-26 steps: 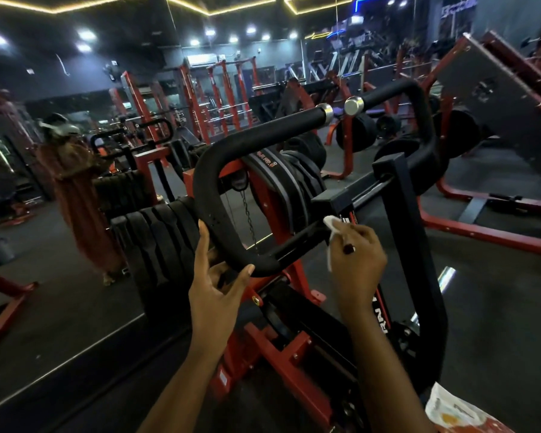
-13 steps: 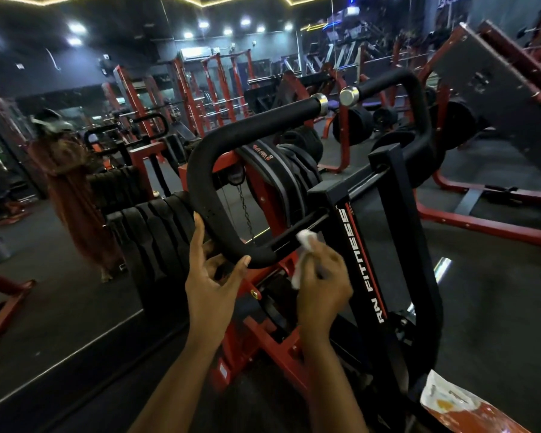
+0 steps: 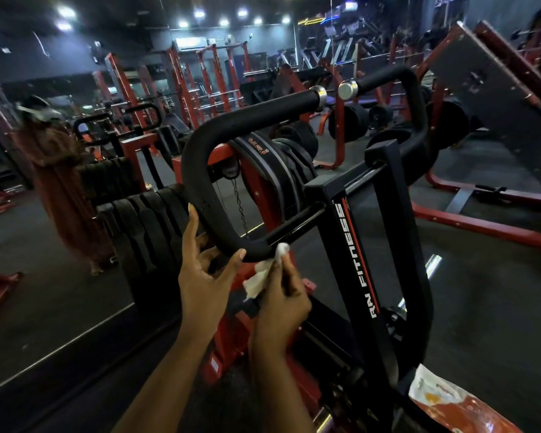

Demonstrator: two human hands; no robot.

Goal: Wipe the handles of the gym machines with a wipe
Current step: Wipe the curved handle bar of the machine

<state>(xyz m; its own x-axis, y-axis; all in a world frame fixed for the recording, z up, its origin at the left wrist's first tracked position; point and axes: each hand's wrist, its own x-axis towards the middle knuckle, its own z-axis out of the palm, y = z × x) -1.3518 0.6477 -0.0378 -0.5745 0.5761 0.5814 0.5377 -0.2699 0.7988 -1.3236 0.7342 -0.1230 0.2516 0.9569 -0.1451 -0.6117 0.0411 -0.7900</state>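
The left hand (image 3: 200,276) reaches up to the lower bend of the left handle (image 3: 200,157), a black padded loop at the left end of the machine's crossbar. Its fingers are mostly straight, the index finger lying up along the outer side of the bend and the thumb tip touching its underside. It does not close round the bar.

The right hand (image 3: 281,301) is curled round a crumpled white wipe (image 3: 256,279). A wipe-covered fingertip presses it against the bottom of the same handle, where the padding meets the thin black bar, just beside the left thumb.

The black upright post (image 3: 356,260) marked "RN FITNESS" stands right of both hands, and the right handle (image 3: 416,120) curves up at the crossbar's far end. A row of black weight plates (image 3: 156,226) sits left of the hands. An orange and white packet (image 3: 444,401) lies at the machine's near right corner.
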